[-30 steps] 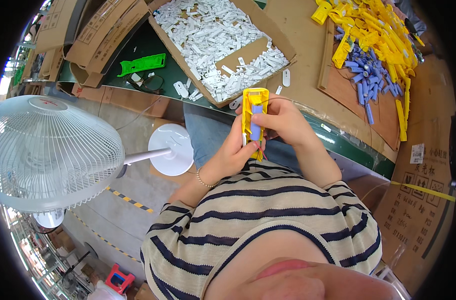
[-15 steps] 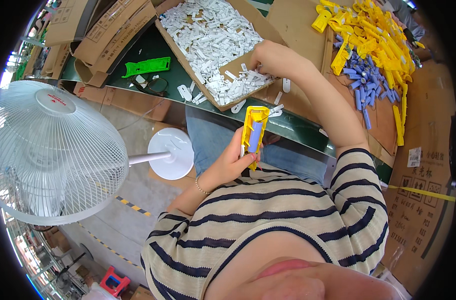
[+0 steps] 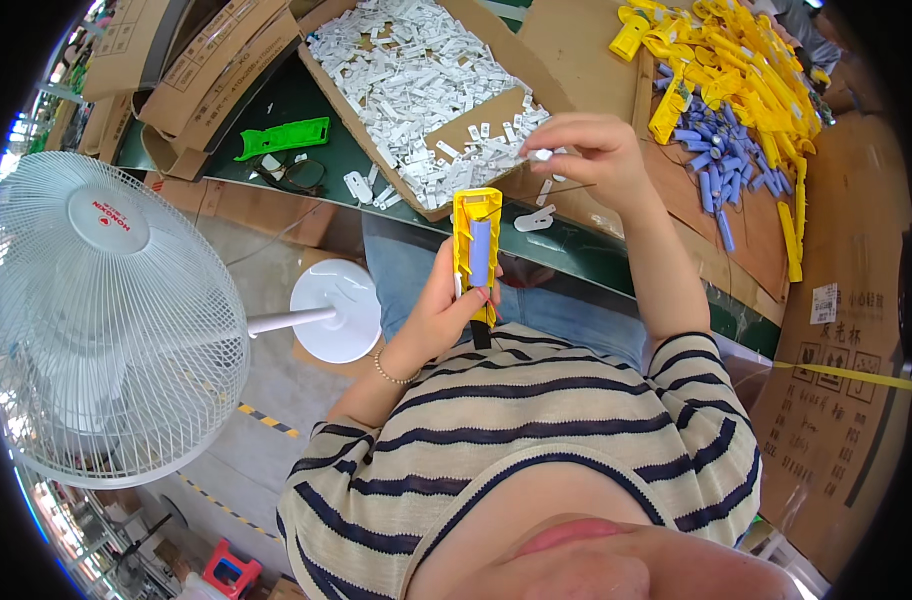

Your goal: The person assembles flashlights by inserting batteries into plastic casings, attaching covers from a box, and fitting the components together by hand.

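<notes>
My left hand (image 3: 444,306) is closed round the lower part of a yellow plastic housing (image 3: 462,262), held upright in front of my chest. Inside the housing lies a blue cylindrical battery cell (image 3: 480,250), and a thin wire sticks out near the housing's top. My right hand (image 3: 601,160) is raised over the near right corner of a shallow cardboard tray (image 3: 364,135). Between its thumb and fingers is a small white plastic piece (image 3: 542,155). Many similar white pieces (image 3: 416,80) are heaped in the tray.
Yellow housings (image 3: 746,70) and blue battery cells (image 3: 716,160) are piled at the right. A green housing (image 3: 284,138) lies left of the tray, by loose white pieces (image 3: 358,186). Left stands a white fan (image 3: 126,320); a large carton (image 3: 826,350) stands at right.
My right hand has come up out of the tray, moving right with a white piece between its fingers. The yellow housing in my left hand has shifted slightly left and stands straighter.
</notes>
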A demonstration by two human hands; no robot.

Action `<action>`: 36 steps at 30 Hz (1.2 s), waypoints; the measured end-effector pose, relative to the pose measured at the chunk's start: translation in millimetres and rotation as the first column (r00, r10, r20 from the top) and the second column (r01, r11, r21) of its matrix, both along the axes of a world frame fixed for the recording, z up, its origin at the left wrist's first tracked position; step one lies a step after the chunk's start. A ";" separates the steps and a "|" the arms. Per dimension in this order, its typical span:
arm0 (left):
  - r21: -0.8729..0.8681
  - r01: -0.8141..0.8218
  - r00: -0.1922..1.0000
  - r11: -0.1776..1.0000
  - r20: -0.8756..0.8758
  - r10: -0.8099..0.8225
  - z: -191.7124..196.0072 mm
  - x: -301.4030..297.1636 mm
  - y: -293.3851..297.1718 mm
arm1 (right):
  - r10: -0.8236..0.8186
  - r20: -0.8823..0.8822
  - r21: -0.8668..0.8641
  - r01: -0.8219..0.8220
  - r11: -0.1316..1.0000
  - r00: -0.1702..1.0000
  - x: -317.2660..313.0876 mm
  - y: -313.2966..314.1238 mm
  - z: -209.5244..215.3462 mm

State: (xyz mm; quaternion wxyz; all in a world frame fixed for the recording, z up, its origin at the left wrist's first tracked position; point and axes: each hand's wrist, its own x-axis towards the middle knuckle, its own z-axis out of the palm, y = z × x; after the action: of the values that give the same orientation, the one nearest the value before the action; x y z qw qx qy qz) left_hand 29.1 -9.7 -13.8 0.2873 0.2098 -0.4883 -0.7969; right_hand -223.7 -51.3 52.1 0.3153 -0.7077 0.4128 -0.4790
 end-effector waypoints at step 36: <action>0.269 0.089 0.969 0.959 -0.248 -0.020 58.8 -100.1 -26.6 | -0.694 0.611 0.630 0.297 0.718 0.382 -3.5 91.4 8.0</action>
State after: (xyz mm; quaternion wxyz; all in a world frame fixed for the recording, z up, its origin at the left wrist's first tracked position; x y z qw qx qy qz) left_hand -71.0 -36.4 45.0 0.2904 0.1353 -0.3384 -0.8848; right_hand -227.2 40.0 60.1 0.4483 -0.1519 0.5066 -0.7206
